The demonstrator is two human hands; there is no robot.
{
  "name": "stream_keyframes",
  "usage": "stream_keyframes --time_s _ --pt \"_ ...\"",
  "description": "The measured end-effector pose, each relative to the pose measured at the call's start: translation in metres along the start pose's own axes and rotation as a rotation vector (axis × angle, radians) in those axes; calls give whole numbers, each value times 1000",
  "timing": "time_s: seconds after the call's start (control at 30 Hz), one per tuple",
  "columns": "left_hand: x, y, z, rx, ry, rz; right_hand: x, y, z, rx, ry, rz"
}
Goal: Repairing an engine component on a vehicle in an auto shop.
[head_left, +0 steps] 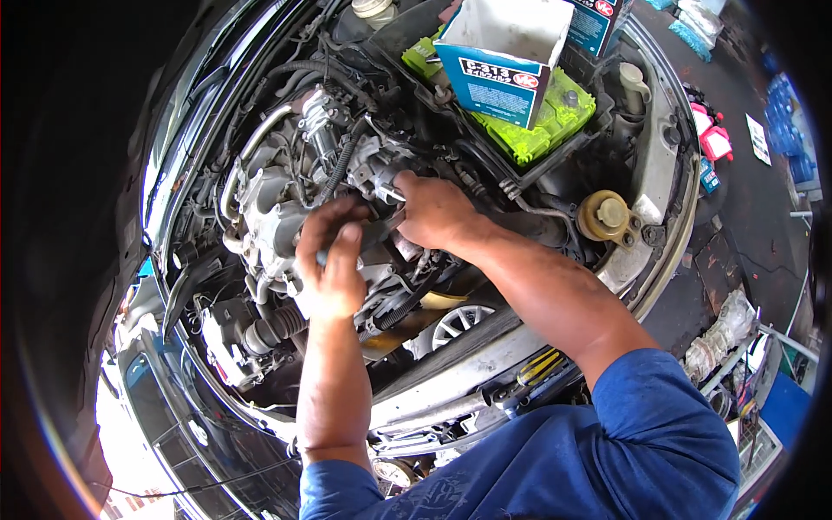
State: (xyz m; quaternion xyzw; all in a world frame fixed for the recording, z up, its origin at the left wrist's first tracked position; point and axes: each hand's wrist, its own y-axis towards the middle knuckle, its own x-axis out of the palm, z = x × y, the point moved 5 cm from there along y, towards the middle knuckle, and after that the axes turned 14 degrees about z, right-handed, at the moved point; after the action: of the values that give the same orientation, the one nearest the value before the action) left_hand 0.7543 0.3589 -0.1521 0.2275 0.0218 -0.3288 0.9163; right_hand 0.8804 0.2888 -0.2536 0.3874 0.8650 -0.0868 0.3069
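Both my arms reach into an open car engine bay. My left hand [334,264] is over the middle of the engine [273,199], its fingers curled and thumb raised. A small bluish bit shows by its palm, too little to name. Close by on the right, my right hand [438,212] is closed at a silvery metal part [387,192], thumb and fingers bent together. A dark piece [379,232] lies between the two hands; I cannot tell which hand holds it. A ribbed black hose [341,166] runs just beyond my left fingers.
An opened blue-and-white cardboard box [498,82] sits on the bright green-topped battery [550,126]. A yellowed reservoir with a cap [605,215] stands right of my forearm. Yellow-handled pliers [539,367] lie on the front edge. Hoses and cables crowd the bay.
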Motion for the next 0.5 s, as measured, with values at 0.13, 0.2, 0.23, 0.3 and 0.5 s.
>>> stream_keyframes --time_s 0.13,0.2,0.23,0.3,0.5 --pt "-46 -27 -28 -204 -84 173 9 -1 -22 -103 -53 -14" --pt "-61 -35 -43 -198 -77 218 19 -2 -23 -125 -93 -3" --pt "-68 -39 -53 -202 -84 218 22 -2 -21 -137 -134 14" --pt "-82 -46 -66 -204 -66 245 23 -4 -24 -146 -136 41" --pt "-100 -61 -71 -70 -58 297 33 -14 -28 -146 -88 31"
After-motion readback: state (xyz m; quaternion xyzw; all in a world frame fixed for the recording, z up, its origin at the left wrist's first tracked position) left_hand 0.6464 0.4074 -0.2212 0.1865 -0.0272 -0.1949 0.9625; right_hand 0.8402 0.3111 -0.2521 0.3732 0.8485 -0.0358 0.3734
